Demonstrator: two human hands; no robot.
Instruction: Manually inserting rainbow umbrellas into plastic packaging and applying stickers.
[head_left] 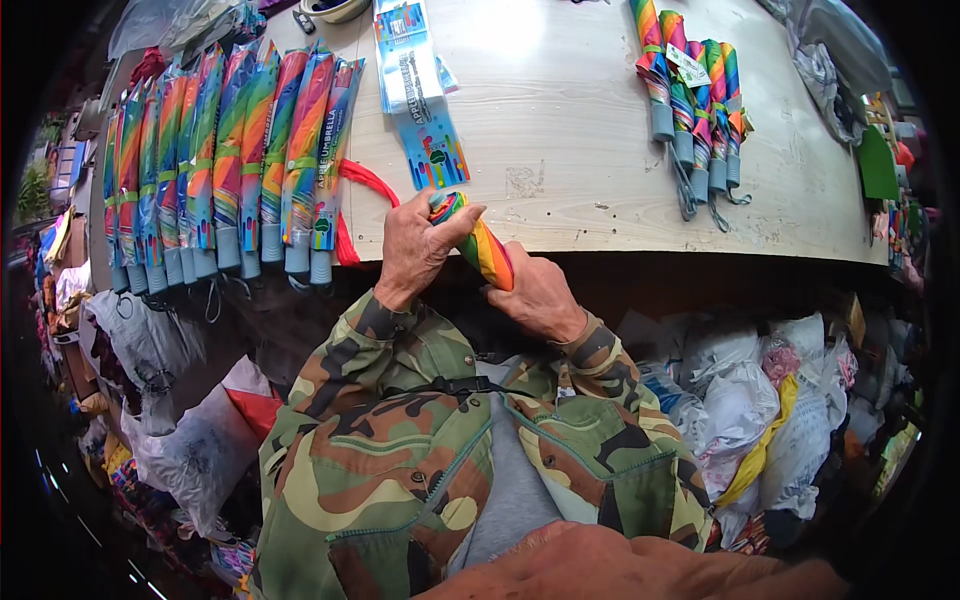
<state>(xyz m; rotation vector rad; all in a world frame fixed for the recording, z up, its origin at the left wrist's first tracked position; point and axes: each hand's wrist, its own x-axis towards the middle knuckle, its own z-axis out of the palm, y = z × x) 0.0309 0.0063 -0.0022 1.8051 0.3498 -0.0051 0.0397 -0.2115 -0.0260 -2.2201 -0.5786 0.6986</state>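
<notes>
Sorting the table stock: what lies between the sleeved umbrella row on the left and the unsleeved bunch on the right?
Head view: flat printed sleeves near the row, then bare tabletop up to the bunch.

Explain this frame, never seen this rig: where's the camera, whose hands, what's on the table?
No machine here: a person wears a fisheye camera on the head, looking down, so edges bend. Their left hand and right hand both grip one folded rainbow umbrella at the table edge. On the table's left lies a row of sleeved rainbow umbrellas, in the middle some flat printed sleeves, on the right a smaller unsleeved bunch. Plastic bags pile below.
</notes>
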